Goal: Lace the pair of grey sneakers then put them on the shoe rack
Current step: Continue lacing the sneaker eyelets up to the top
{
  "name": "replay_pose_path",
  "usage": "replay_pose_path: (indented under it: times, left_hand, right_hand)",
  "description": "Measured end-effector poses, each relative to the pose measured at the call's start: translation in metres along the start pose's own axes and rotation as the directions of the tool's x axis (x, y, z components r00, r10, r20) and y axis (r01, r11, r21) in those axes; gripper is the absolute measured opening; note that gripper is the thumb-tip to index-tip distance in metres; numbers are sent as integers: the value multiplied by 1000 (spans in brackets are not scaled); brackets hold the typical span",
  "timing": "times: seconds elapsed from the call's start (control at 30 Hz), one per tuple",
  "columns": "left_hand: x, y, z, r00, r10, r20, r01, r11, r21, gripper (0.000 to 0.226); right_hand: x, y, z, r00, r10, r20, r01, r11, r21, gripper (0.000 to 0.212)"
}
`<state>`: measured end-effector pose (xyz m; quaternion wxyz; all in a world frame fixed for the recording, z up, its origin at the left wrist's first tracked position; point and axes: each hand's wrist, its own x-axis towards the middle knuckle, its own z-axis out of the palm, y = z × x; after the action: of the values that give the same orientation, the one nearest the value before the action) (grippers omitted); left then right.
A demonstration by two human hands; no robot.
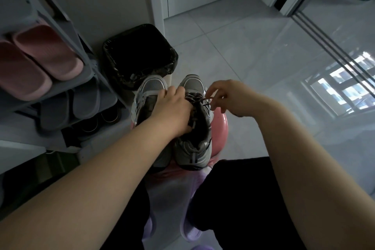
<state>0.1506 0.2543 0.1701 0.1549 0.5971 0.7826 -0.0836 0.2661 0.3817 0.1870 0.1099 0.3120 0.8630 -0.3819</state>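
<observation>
Two grey sneakers stand side by side on a pink stool (220, 124) in front of me, toes pointing away. My left hand (172, 107) lies across both, fingers curled down onto the tongue area of the right sneaker (192, 152); the left sneaker (151, 85) is half hidden under my wrist. My right hand (225, 96) hovers just right of the right sneaker and pinches the end of a dark lace (207, 99), which runs from the upper eyelets. The shoe rack (95, 71) stands at the left.
The grey rack holds pink slippers (40, 61) on an upper shelf and grey slippers (69, 107) below. A bin lined with a black bag (140, 55) sits behind the sneakers. Glossy tiled floor (253, 50) spreads to the right. My black-trousered legs and purple slippers are below.
</observation>
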Motion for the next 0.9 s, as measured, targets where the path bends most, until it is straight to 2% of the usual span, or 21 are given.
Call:
replay_pose_path:
  times: [0.07, 0.17, 0.3, 0.37, 0.4, 0.43, 0.53, 0.63, 0.7, 0.73, 0.77, 0.83, 0.9]
  left_hand:
    - [2, -2, -5, 1000, 23, 0, -23, 996, -82, 27]
    - [4, -14, -24, 999, 41, 30, -26, 926, -376, 21]
    - [1, -35, -44, 993, -44, 114, 115, 642, -758, 25]
    - [2, -50, -43, 978, -121, 168, 207, 542, -814, 32]
    - [2, -59, -40, 970, -153, 190, 243, 538, -807, 32]
    - [3, -67, -37, 962, -179, 209, 274, 575, -771, 31]
    - [-1, -85, -39, 935, -272, 226, 352, 768, -535, 25]
    - [-8, -96, -49, 900, -423, 108, 418, 765, -490, 19]
    - [-9, -102, -53, 849, -527, -29, 459, 764, -453, 11]
    - [-9, -102, -53, 836, -540, -92, 468, 792, -393, 15]
    - [-8, -97, -53, 844, -517, -147, 447, 827, -342, 23]
    - [-4, -77, -54, 901, -363, -239, 272, 900, -340, 28]
    - [1, -47, -48, 962, -190, -198, 107, 924, -368, 18]
  right_hand:
    - [3, -1, 0, 1000, 5, -22, -5, 1000, -9, 19]
    - [6, -1, 3, 999, 9, -37, -12, 998, -68, 18]
    - [7, 0, 5, 996, 37, -76, -46, 991, -125, 11]
    - [7, -2, 5, 997, 33, -72, -43, 988, -148, 12]
    - [6, -3, 6, 997, 26, -69, -36, 988, -150, 12]
    - [5, -4, 6, 998, 21, -65, -30, 990, -140, 12]
    - [6, -3, 7, 998, 6, -65, -15, 992, -126, 12]
    - [8, -1, 8, 998, 8, -57, -14, 993, -118, 13]
    - [9, -1, 10, 999, 12, -52, -17, 994, -111, 13]
    - [9, -1, 11, 999, 15, -51, -21, 994, -109, 14]
    - [9, -1, 11, 999, 20, -48, -25, 994, -109, 14]
    - [9, -3, 12, 999, 19, -44, -24, 993, -118, 12]
    - [11, -4, 13, 998, 12, -54, -18, 994, -107, 10]
